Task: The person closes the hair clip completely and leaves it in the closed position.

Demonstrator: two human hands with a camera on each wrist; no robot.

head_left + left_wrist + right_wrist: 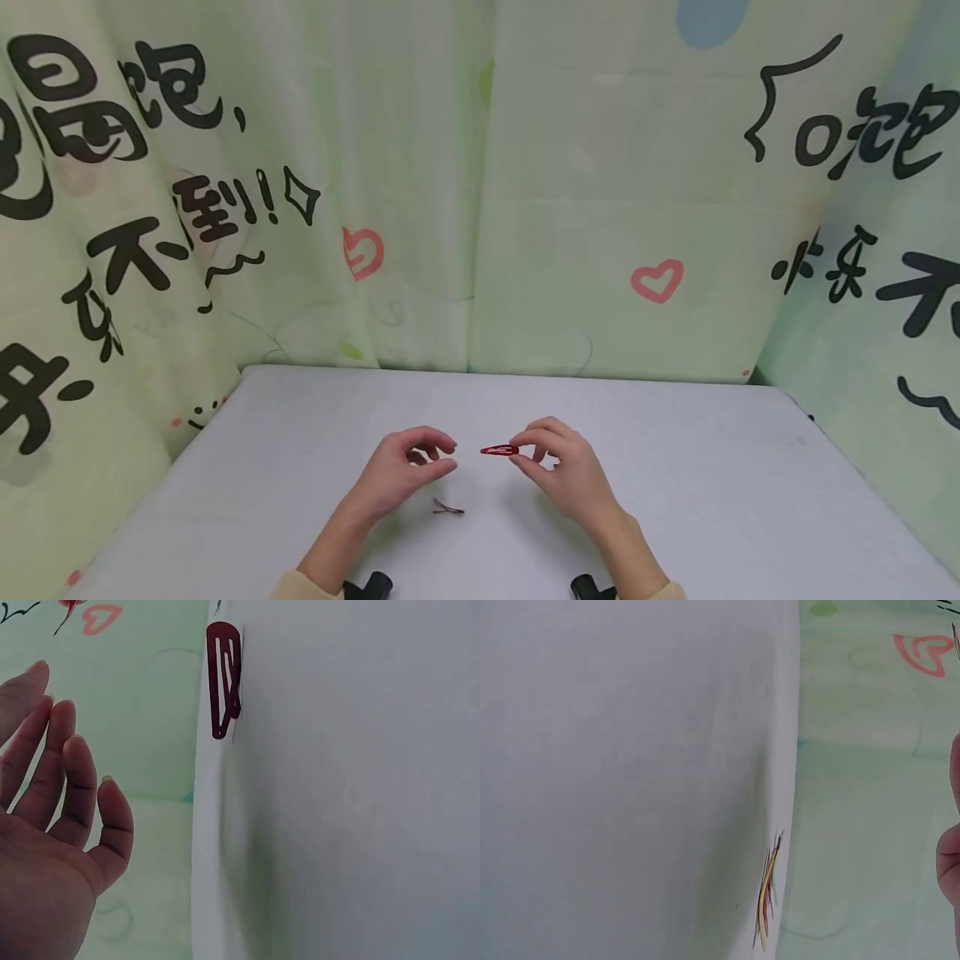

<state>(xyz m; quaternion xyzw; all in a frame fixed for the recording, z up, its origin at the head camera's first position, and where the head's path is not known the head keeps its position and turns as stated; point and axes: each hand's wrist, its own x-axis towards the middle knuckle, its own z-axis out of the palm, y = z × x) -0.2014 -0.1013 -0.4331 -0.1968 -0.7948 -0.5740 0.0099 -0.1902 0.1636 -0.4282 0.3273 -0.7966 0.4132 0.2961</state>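
Note:
Between the thumb and fingertips of my right hand (564, 468), a red snap hair clip (495, 450) is pinched, its narrow end pointing left. My left hand (405, 467) hovers just left of that clip, apart from it, with thumb and fingers spread and nothing between them. On the table below the left hand lies a second snap hair clip (450, 508), its parts sprung apart at one end. It looks dark red in the left wrist view, next to the loosely bent left hand (52, 847). In the right wrist view, only part of the right hand (949, 859) shows.
A white-covered table (675, 467) lies under both hands. Behind and at the sides hangs a pale green curtain (562, 167) with black writing and pink hearts. Two black objects (371, 585) show at the bottom edge by the forearms. Thin coloured streaks (766, 892) appear in the right wrist view.

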